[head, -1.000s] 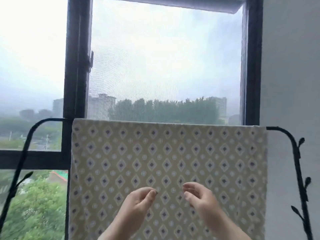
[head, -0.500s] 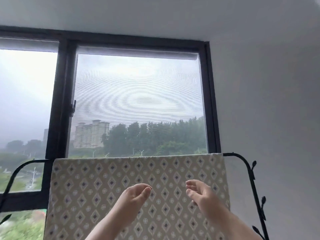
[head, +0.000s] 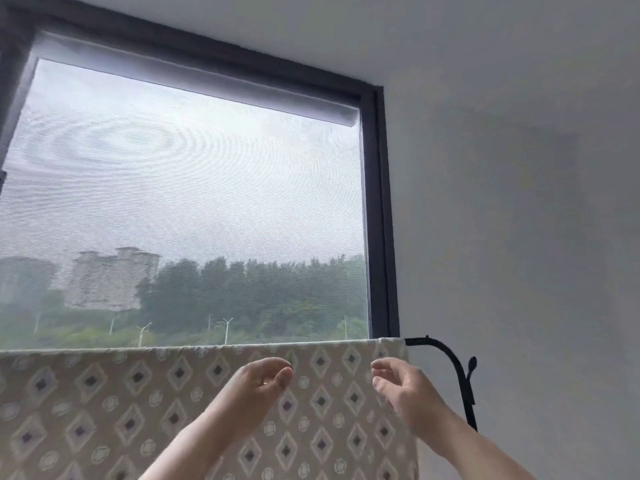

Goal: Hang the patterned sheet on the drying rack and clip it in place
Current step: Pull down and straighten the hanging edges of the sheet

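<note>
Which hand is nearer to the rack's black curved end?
Right. The right hand is just left of the rack's curved end; the left hand is farther left, before the sheet.

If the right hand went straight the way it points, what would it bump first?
Probably the patterned sheet, just below the rack's top bar. The right hand points up and forward at it, though the gap between them is unclear.

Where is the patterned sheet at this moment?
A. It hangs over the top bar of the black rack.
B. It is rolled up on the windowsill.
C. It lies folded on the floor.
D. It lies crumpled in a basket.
A: the sheet is draped over the top bar of the rack and hangs down flat, with the left hand and the right hand raised in front of it.
</note>
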Demonstrator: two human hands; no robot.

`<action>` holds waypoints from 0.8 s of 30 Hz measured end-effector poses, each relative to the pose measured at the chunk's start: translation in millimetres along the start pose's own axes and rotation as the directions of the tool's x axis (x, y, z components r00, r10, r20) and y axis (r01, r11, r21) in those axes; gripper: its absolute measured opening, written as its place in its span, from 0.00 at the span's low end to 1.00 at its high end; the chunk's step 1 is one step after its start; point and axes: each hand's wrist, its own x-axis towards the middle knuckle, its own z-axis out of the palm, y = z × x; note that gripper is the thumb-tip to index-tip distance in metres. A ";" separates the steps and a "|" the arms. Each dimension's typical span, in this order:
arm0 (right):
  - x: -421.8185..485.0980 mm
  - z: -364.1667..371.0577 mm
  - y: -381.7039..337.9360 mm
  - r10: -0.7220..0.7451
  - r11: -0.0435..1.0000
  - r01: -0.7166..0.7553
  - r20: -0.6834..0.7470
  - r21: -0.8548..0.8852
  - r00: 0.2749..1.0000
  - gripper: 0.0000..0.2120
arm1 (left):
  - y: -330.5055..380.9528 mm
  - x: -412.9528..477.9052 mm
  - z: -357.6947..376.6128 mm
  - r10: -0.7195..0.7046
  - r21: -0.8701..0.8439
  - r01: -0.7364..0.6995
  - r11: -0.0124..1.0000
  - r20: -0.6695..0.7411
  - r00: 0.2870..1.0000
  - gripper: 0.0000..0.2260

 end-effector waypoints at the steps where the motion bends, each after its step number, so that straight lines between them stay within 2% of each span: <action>1: 9.8 -5.7 6.7 -0.003 1.000 0.003 -0.005 -0.008 1.000 0.10 | -0.5 13.4 11.9 0.013 0.014 -0.013 1.000 0.012 1.000 0.05; 5: 53.7 -32.3 42.1 -0.023 0.996 0.023 -0.001 -0.081 1.000 0.10 | 4.1 64.7 62.6 0.067 0.066 -0.072 0.995 0.072 0.995 0.03; 8: 91.5 -54.4 66.7 -0.091 0.978 0.089 -0.004 -0.188 0.996 0.12 | 8.4 101.4 102.9 0.054 0.106 -0.063 0.992 0.082 0.995 0.05; 12: 152.6 -86.2 93.9 -0.211 0.877 0.208 0.042 -0.433 0.977 0.14 | 15.6 153.3 154.5 0.047 0.274 -0.056 0.960 0.037 0.998 0.14; 15: 205.2 -97.6 108.5 -0.281 0.768 0.348 0.206 -0.537 0.937 0.18 | 14.7 192.9 181.1 0.072 0.464 -0.082 0.882 0.038 0.997 0.16; 19: 251.5 -98.5 117.1 -0.169 0.701 0.444 0.474 -0.559 0.864 0.14 | 5.6 220.6 196.5 -0.072 0.656 -0.035 0.754 0.135 0.988 0.12; 24: 278.4 -90.9 139.6 -0.190 0.730 0.482 0.534 -0.485 0.824 0.12 | -2.1 230.0 203.0 -0.066 0.760 -0.027 0.649 0.092 0.994 0.15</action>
